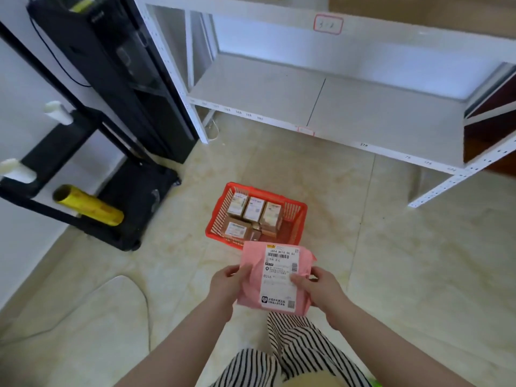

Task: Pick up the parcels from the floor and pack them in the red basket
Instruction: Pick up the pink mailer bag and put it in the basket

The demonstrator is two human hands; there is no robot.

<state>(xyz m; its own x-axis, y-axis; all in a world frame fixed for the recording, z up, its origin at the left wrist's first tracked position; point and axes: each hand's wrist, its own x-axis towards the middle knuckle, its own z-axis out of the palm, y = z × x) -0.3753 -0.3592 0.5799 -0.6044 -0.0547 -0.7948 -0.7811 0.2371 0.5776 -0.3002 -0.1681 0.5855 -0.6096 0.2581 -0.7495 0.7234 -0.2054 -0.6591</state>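
Observation:
A pink soft parcel [252, 256] with a white shipping label is held in the air just in front of the red basket [296, 216]. My left hand [227, 286] grips its left edge and my right hand [319, 287] grips its right edge, thumb on the label. The red basket stands on the tiled floor and holds several small brown cardboard parcels [252, 209] with white labels, packed at its left side. The basket's right part shows bare bottom.
A white metal shelf unit [335, 107] spans the back, its lowest board just above the floor. A black cart [92, 152] with a yellow film roll [89, 205] stands at the left. Striped trouser legs [293, 347] are below the parcel.

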